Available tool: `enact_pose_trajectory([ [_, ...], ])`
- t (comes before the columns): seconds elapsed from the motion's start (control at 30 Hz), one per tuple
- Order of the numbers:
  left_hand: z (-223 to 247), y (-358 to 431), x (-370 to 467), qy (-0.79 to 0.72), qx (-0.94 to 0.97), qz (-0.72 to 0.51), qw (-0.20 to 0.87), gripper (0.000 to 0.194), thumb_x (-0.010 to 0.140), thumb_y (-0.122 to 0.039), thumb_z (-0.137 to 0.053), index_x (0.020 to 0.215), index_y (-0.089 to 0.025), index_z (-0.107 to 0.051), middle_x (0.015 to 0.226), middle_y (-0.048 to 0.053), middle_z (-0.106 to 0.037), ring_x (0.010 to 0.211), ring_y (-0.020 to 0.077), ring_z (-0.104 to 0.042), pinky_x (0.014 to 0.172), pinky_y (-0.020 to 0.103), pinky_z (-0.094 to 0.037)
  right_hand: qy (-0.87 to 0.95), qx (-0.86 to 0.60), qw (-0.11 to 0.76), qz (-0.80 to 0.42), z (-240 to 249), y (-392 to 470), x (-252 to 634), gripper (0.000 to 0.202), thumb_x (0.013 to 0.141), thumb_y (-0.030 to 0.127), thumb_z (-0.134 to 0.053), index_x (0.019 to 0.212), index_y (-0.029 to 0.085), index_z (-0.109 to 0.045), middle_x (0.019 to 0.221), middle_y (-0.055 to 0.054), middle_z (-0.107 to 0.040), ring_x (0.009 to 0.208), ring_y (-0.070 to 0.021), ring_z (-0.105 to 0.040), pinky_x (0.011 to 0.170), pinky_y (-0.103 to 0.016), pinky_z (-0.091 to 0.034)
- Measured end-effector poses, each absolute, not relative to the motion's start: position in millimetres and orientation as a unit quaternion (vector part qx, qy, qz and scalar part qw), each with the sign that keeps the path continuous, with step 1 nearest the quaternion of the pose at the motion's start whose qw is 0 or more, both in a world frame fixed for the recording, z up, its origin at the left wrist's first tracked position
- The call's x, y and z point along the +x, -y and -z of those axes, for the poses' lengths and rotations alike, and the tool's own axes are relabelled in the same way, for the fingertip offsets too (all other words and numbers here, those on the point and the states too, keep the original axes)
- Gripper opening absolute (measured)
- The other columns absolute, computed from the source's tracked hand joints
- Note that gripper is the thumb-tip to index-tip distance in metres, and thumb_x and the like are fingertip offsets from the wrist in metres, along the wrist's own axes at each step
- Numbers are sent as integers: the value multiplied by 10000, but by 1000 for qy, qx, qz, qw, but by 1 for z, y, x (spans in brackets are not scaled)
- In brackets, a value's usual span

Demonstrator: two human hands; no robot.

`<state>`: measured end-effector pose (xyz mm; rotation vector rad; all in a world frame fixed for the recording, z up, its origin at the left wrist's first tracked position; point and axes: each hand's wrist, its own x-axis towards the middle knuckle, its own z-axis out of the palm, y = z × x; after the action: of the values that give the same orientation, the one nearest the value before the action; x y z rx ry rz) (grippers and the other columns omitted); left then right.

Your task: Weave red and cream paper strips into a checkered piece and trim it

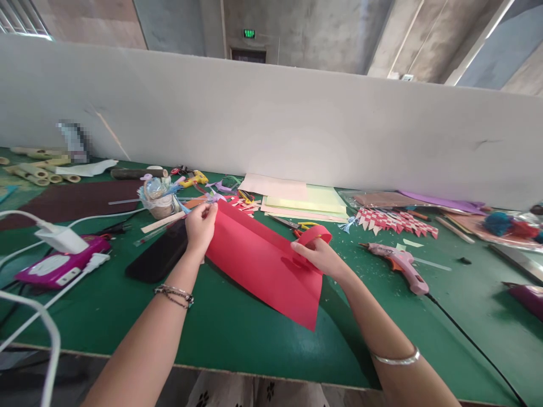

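A large sheet of red paper (pixel 263 265) slants over the green table between my hands, its lower right corner hanging toward me. My left hand (pixel 201 226) pinches the sheet's upper left corner between thumb and fingers. At the right end, my right hand (pixel 316 255) is closed on the sheet's upper edge, thumb on top. A narrow red strip (pixel 319 232) curls up over its fingers. Whether those fingers hold anything besides paper is hidden. Just behind the sheet lie scissors (pixel 288 224). A black phone (pixel 156 257) rests beside my left wrist.
To the right lies a pink glue gun (pixel 401 263) with its cord trailing forward. Red-and-white woven paper (pixel 392 220) and pale paper sheets (pixel 305 198) lie at the back. On the left are a purple power strip (pixel 68 263) with white cables and bamboo pieces (pixel 38 172).
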<state>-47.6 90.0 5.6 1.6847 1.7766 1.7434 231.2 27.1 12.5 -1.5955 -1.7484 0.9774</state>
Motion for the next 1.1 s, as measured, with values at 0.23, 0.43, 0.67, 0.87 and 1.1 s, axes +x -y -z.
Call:
enact_pose_trajectory([
  [0.23,-5,-91,-49,-589,553,-585,69,298,756,-392,-461,556,-171,-471,497,-43,-383,496,106,-360,498,226,-274,656,-624,279,-319,-1,-35,235,366,715,400,-542,456,211,-366,424,51,-317,428,-94,-319,440,-259,-229],
  [0.43,-4,-91,-50,-588,546,-592,75,293,755,-392,-472,572,-165,-490,497,-46,-380,492,101,-351,489,223,-267,644,-644,290,-292,-4,-38,235,468,727,341,-545,443,220,-193,432,68,-195,422,-67,-193,434,-261,-152],
  [0.67,-3,-95,-55,-590,524,-608,86,289,747,-394,-473,568,-167,-469,491,-47,-364,479,95,-331,469,222,-256,615,-667,302,-293,-4,-43,244,446,762,366,-502,451,228,-214,427,66,-208,411,-68,-211,420,-253,-166],
  [0.87,-1,-96,-56,-591,517,-614,85,285,742,-384,-473,560,-166,-464,495,-43,-366,491,99,-339,472,221,-265,642,-634,304,-306,-10,-37,243,392,775,465,-474,500,193,-411,462,42,-363,445,-87,-338,439,-237,-245],
  [1.1,1,-96,-56,-597,509,-615,86,276,745,-367,-478,557,-166,-461,499,-43,-360,493,98,-329,468,221,-257,682,-600,292,-300,-7,-31,238,307,678,477,-579,606,186,-512,616,-13,-534,577,-147,-472,494,-251,-300],
])
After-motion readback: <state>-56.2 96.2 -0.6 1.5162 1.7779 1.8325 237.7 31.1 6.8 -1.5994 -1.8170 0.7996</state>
